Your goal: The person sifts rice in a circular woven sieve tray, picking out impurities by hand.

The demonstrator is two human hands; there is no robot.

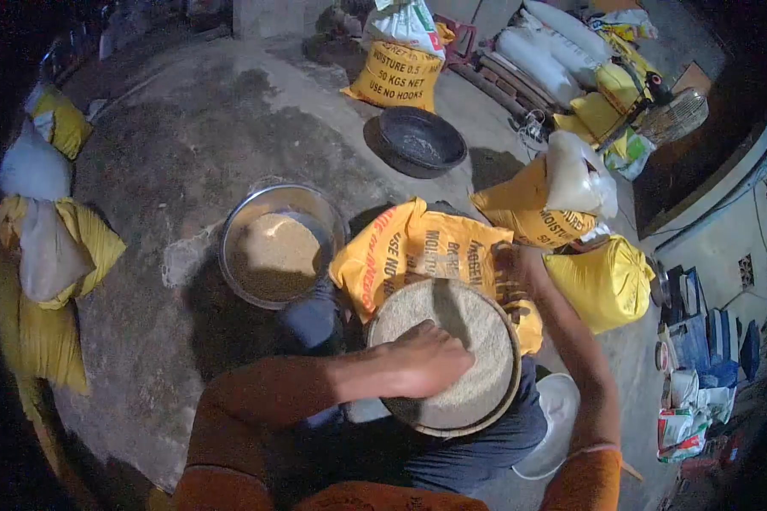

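Note:
A round shallow basket [517, 375] with a woven-looking rim rests on my lap, filled with pale grain [486, 341]. Over the grain is my left hand [430, 362], its fingers curled into a fist; what they hold, if anything, is hidden. Just beyond the basket lies an orange printed sack [400, 247], slumped, its upper edge folded. My right arm stretches forward along the right side, and my right hand [524, 262] is at that sack's right edge, in shadow with its fingers hidden. To the left stands a metal bowl [337, 234] holding brownish grain [277, 255].
A black basin [422, 140] sits on the concrete floor ahead, near an upright orange sack [396, 77]. More filled sacks stand at right [601, 281] and far left [47, 247]. A pale basin [558, 417] is beside my right leg. A fan [677, 115] is farther right.

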